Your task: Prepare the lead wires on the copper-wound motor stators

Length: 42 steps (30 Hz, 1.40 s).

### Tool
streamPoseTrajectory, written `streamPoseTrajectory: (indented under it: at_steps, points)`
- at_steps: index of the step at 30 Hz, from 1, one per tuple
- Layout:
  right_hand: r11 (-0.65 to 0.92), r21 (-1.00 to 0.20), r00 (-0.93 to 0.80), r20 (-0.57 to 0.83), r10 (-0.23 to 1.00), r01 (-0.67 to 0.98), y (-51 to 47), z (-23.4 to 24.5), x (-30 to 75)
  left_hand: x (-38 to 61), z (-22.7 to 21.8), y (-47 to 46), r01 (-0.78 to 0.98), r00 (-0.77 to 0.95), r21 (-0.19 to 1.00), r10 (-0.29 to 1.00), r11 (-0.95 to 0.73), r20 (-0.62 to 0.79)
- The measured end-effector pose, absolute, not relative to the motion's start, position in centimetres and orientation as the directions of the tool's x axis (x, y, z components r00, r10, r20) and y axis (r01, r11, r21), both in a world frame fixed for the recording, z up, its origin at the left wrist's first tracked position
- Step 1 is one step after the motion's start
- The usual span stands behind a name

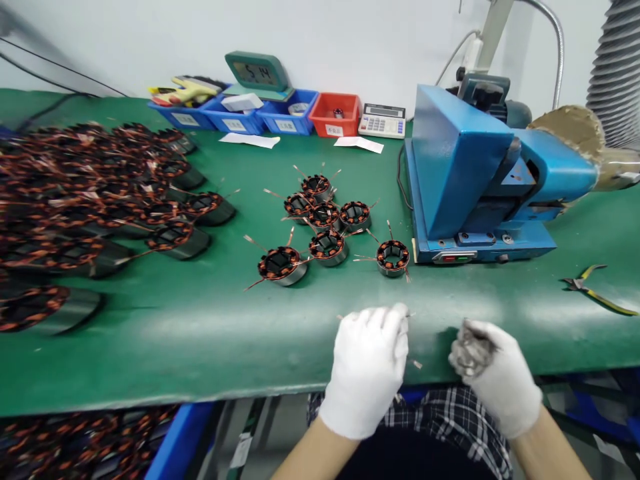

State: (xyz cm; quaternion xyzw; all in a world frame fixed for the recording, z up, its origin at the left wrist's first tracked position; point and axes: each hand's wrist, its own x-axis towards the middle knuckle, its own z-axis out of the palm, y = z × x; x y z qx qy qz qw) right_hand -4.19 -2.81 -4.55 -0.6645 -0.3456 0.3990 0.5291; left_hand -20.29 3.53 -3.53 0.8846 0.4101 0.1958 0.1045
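My left hand [367, 370], in a white glove, is closed over a part at the table's front edge. Thin copper wire leads stick out past its fingers, but the part itself is hidden under the hand. My right hand [493, 373], also gloved with soiled grey fingertips, is curled shut just to the right, a small gap away from the left. I cannot make out what it pinches. Several wound motor stators [327, 217] with copper coils sit in a loose group on the green table [200, 333] beyond my hands.
A large pile of stators [90, 193] fills the left of the table. A blue machine [480, 180] stands at the right, yellow-handled pliers [597, 290] beside it. Blue and red bins [280, 113], a scale and a calculator [384, 120] line the back wall. A blue crate [100, 440] sits below.
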Motion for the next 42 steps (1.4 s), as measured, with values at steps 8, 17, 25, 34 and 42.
streamPoseTrajectory:
  at_steps: [8,17,25,34,42]
  points:
    - [-0.330,-0.939,0.329,-0.282,0.901,0.099,-4.7,-5.3,-3.9,-22.1,-1.7,3.2,0.635,0.668,0.352,0.718,-0.688,0.195]
    - [-0.236,-0.971,0.248,-0.219,0.944,0.042,-0.3,-6.4,-7.6,-21.8,-2.6,4.7,0.675,0.695,0.332,0.719,-0.659,0.013]
    - [-0.299,-0.953,0.374,-0.261,0.890,0.046,-1.7,-6.3,-8.5,-21.9,-3.3,3.7,0.649,0.669,0.407,0.737,-0.643,0.099]
    - [-0.021,-0.876,0.245,0.111,0.963,0.481,-2.3,-6.6,-6.9,-21.7,-3.7,3.8,0.611,0.664,0.437,0.728,-0.660,0.171]
    - [-0.478,-0.874,-0.114,-0.486,0.867,0.091,-0.7,-4.5,-6.1,-22.0,-4.3,4.1,0.526,0.756,0.319,0.606,-0.788,0.249]
